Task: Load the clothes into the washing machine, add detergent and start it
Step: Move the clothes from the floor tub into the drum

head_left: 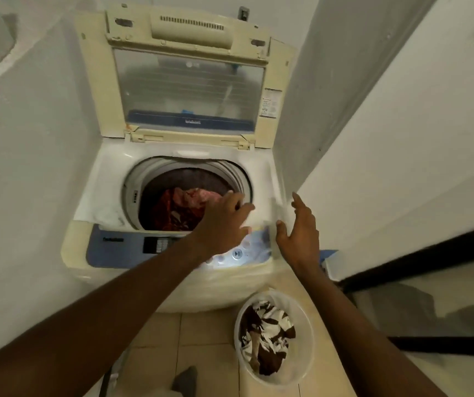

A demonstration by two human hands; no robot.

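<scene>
The left hand (224, 224) reaches over the front rim of the drum opening, its grip spread loose, fingers fanned and holding nothing; the fingertips hover over the smooth white plastic at about 3 o'clock of the drum mouth. Whether they touch that surface cannot be told through the motion blur. The right hand (301, 233) hangs just at 3 o'clock of the left one, palm turned inward, thumb apart from the fingers, its grip likewise open and empty, above the machine's right front corner.

The washing machine (92, 242) is a top-loader of yellowed cream plastic, wedged between two rough white walls. Its lid (190, 87) stands upright at 12 o'clock, a clear ribbed pane in a cream frame. Inside the round drum (132, 196) lie the clothes (178, 210): crumpled dark red fabric and a paler pink piece, low at the bottom. The control panel (121, 250) runs along the front edge in blue, with a dark display and pale round buttons glowing beneath the left wrist.

On the beige tiled floor (201, 333), at 5 o'clock of the machine, stands a round translucent white basket (310, 339) holding a bunched brown-and-white patterned garment (267, 333).
</scene>
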